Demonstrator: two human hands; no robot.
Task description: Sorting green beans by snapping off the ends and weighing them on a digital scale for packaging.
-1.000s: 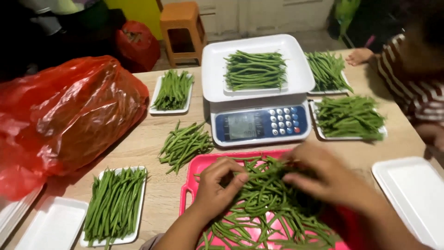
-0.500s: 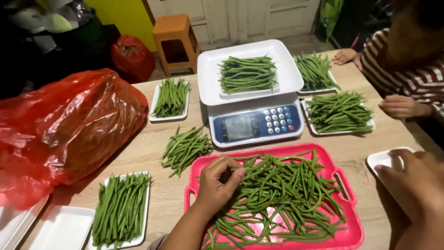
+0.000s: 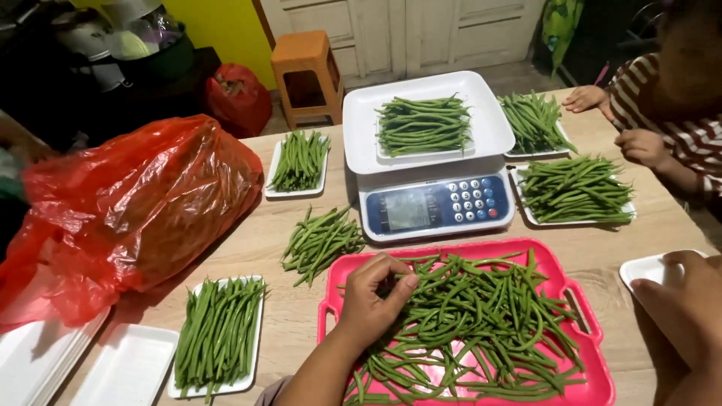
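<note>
A pink tray [image 3: 594, 376] heaped with loose green beans [image 3: 481, 323] lies on the wooden table in front of me. My left hand [image 3: 374, 297] rests on the tray's left side, its fingers curled into the beans there. My right hand [image 3: 684, 301] is off to the right, its fingers on the edge of an empty white foam tray [image 3: 643, 268]. Behind the pink tray stands a white and blue weighing scale [image 3: 436, 207], and on its pan sits a white foam tray of beans [image 3: 423, 126].
A big red plastic bag [image 3: 128, 207] fills the left. Foam trays of beans sit at front left [image 3: 218, 334], back left [image 3: 299, 160] and right [image 3: 575, 188]; a loose bean pile [image 3: 322, 239] lies between. Empty foam trays [image 3: 113, 368] lie at bottom left. A person in a striped sleeve [image 3: 681, 131] sits at the right. An orange stool [image 3: 304, 71] stands behind.
My right hand has left the beans on the pink tray and moved right to the empty white foam tray. My left hand stays on the beans. The view has shifted slightly.
</note>
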